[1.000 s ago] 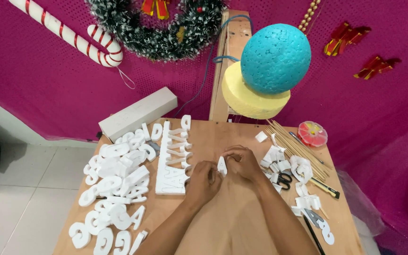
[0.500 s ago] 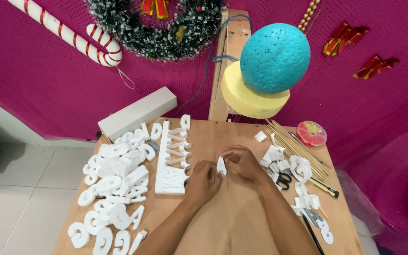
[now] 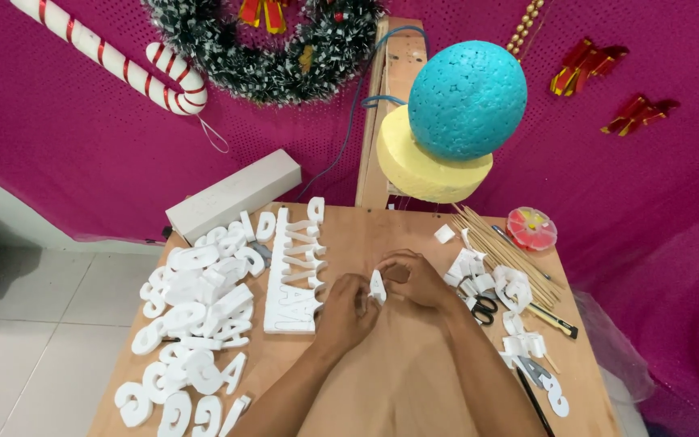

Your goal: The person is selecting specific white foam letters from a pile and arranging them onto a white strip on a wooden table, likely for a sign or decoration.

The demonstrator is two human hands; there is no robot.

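holding unchanged: both hands, left hand (image 3: 348, 307), right hand (image 3: 414, 279), on white foam piece (image 3: 377, 286).

Two hands, left (image 3: 348, 307) and right (image 3: 416, 277); one scissors (image 3: 481, 306); one blue foam ball (image 3: 467, 99); one wreath (image 3: 264, 50); one candy cane (image 3: 115, 61).

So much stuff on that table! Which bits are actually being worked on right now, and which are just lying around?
In use:
small white foam piece, pinched between the left hand and the right hand

Lying about:
white foam letters heaped on the left
scissors
wooden skewers
teal foam ball
yellow foam disc
wreath and candy cane on the wall
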